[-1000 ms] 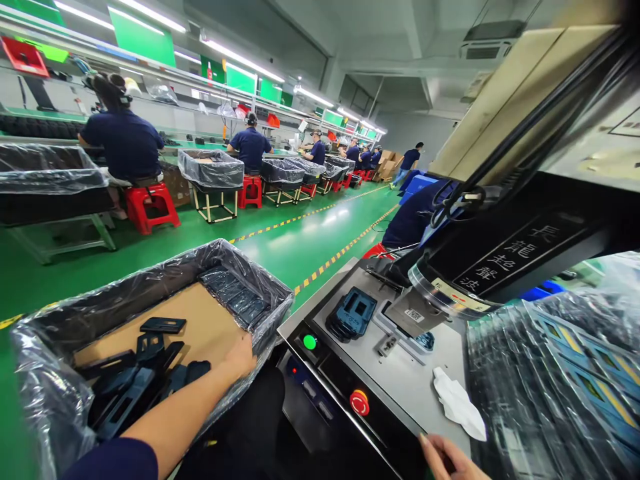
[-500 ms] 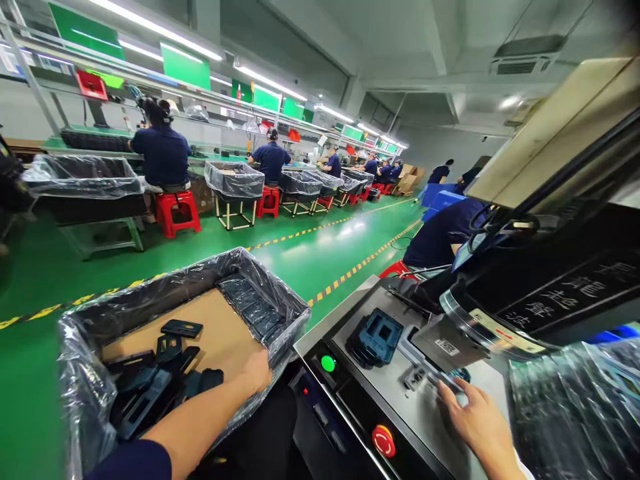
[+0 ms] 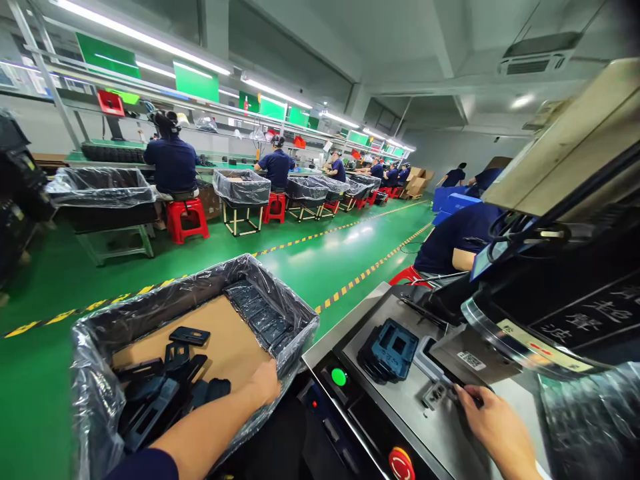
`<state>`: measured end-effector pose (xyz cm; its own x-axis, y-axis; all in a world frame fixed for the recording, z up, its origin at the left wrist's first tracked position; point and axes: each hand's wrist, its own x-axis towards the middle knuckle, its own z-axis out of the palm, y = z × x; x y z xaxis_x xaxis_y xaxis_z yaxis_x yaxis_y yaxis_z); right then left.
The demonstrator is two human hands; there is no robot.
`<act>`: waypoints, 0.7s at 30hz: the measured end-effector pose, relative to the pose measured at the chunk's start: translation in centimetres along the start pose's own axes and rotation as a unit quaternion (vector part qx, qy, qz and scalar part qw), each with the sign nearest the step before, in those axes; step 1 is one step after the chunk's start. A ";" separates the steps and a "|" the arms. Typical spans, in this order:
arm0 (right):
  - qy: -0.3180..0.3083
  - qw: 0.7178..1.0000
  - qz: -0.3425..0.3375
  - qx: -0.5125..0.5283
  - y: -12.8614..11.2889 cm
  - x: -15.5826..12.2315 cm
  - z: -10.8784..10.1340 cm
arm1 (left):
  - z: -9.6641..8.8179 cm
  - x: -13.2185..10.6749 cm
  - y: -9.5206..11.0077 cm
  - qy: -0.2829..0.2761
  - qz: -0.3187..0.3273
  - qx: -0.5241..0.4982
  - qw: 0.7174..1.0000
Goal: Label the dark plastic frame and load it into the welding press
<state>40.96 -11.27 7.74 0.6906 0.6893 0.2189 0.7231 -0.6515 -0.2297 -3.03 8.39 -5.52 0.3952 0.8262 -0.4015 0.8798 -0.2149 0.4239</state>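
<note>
Your right hand (image 3: 493,427) lies on the grey machine deck (image 3: 410,427) with its fingertips (image 3: 463,395) on a small dark part (image 3: 453,381) sitting in the fixture under the machine head (image 3: 560,313). Whether those fingers have closed on the part or only touch it cannot be told; the part is mostly hidden beneath them. Just to the left of it, a blue-black moulded frame (image 3: 395,347) with a square opening rests in its own nest on the deck, apart from your hand.

Your left hand (image 3: 264,381) rests knuckles-up over the near rim of the plastic-lined box (image 3: 200,287), fingers curled down into it and out of sight, so its hold cannot be told either. It lies on the brown cardboard sheet (image 3: 230,340), near a loose heap of flat black plastic pieces (image 3: 165,387).

Compared with half a second ago, your right hand has slid further in towards the fixture, from the open deck to the part itself; a second ago it was only at the deck's near edge by a white cloth. Your left hand has stayed at the box rim throughout.

A green button (image 3: 339,377) and a red stop button (image 3: 401,463) sit on the front panel between your hands.
</note>
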 end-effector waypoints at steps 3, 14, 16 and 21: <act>0.032 0.999 0.025 0.009 -0.7 -0.3 -0.2 | 0.1 0.0 -0.1 -0.004 0.001 -0.004 1.000; 0.011 0.996 -0.013 -0.088 -0.3 0.0 0.2 | 0.4 0.4 -0.4 -0.008 0.006 0.002 1.000; 0.004 0.995 -0.021 -0.101 0.2 0.4 0.3 | 0.5 0.4 -0.5 -0.007 0.006 0.003 1.000; -0.019 0.992 -0.029 -0.118 0.2 1.1 0.4 | 0.6 0.6 -0.5 -0.008 0.005 0.002 1.000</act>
<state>41.89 -10.54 7.54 0.6504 0.7357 0.1888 0.7478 -0.6639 0.0110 -3.08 8.68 -6.51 0.4085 0.8152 -0.4105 0.8765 -0.2250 0.4255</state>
